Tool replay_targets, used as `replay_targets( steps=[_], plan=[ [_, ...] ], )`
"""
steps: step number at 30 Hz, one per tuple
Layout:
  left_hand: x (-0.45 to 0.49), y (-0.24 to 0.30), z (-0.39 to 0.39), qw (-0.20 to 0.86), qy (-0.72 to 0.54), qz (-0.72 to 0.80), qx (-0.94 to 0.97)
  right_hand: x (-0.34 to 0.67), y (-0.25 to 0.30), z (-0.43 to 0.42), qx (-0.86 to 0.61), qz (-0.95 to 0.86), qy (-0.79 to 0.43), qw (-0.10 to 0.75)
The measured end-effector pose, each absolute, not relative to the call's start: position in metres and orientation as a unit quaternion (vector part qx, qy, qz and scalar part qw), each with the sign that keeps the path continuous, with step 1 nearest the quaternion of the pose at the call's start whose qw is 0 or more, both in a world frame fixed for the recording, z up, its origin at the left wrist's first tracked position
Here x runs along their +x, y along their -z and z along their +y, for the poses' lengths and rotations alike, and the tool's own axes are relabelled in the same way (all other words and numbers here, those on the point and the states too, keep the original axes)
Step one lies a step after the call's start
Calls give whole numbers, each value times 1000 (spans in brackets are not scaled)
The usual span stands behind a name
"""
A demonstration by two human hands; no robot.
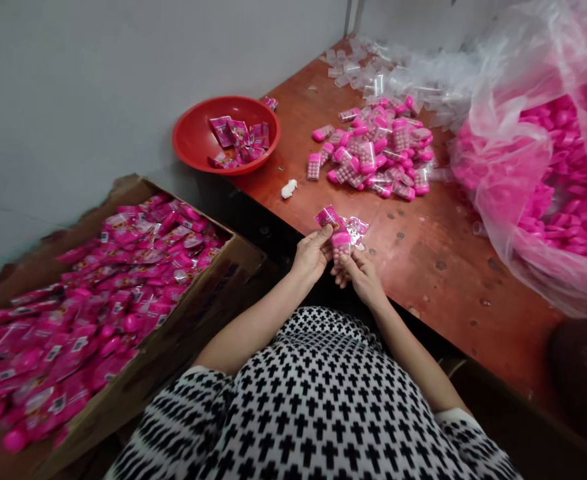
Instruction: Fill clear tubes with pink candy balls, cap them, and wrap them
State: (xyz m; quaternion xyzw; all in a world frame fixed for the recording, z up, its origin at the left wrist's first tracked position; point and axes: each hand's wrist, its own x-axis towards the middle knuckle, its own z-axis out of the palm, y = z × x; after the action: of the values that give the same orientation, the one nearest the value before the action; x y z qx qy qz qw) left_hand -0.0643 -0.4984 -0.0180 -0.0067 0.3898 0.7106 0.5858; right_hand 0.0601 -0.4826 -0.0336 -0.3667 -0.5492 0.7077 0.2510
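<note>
A plain grey wall (pixel 123 73) fills the upper left of the view. A second wall (pixel 413 17) meets it at a corner behind the table, with a vertical metal strip, possibly a frame edge, at the junction. The table (pixel 438 267) has a reddish-brown top, worn and spotted with dark marks. Lighting is even and diffuse, without hard shadows.

Red bowl (pixel 193 137) far left, pink packets inside. Reddish-brown table (pixel 423 267). Pink-capped clear containers (pixel 378 150) heaped far centre. Clear plastic bag (pixel 503 153) right, full of pink caps. Brown cardboard box (pixel 193 313) near left, magenta packets. Black-and-white cross-patterned garment (pixel 318 407) near.
</note>
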Motion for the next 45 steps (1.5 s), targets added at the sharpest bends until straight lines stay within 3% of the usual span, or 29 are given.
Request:
replay_targets(
  steps=[8, 16, 22, 28, 34, 39, 45],
  plan=[
    [-69, 18, -497, 588, -691, 407, 110, 53, 42, -485, -379, -618, -602, 335],
    [-73, 21, -497, 550, -658, 479, 186, 53, 37, -477, -324, -546, -715, 291],
    [-70, 28, -501, 442, -636, 576, 261, 52, 39, -478, -360, -573, -658, 331],
    [-63, 18, -506, 500, -653, 536, 191, 51, 42, -479, -322, -473, -775, 268],
    [-58, 22, -507, 508, -652, 534, 176, 51, 44, -480, -357, -579, -659, 320],
    [-55, 26, -515, 482, -629, 575, 204, 52, 48, -479, -330, -495, -746, 298],
    [-62, 21, -514, 523, -681, 501, 105, 58, 50, -481, -313, -445, -773, 328]
  ],
)
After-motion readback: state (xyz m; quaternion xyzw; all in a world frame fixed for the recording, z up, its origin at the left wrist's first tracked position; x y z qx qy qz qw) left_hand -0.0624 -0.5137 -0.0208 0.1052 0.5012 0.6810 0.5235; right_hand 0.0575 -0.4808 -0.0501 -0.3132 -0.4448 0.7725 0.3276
